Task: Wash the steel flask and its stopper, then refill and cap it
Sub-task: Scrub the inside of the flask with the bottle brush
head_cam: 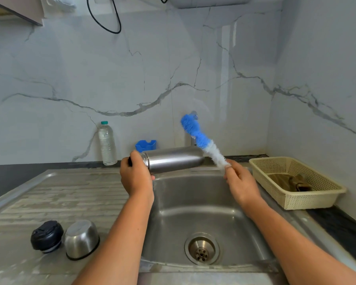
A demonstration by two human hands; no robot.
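- A person's left hand grips the steel flask at its threaded neck, fingers curled round it. It holds the flask on its side above the far edge of the sink, where drips would likely fall into the basin.
- The flask's mouth points left and its base right. The mouth is largely hidden behind the thumb.
- The right hand pinches the bottle brush just below its white bristles, fingers closed together round the handle. The blue tip is raised toward the far wall.
- The brush passes just beside the flask's base; whether the two touch cannot be told.
- Scrubbing looks to be the step in hand. To reach inside, the brush would have to come round to the mouth on the left.
- The black stopper and an upended steel cup sit side by side, near left on the draining board, apparently set aside for their own wash.
- A plastic water bottle stands against the far wall to the left, possibly for the refill.
- A cream basket sits to the right of the sink.
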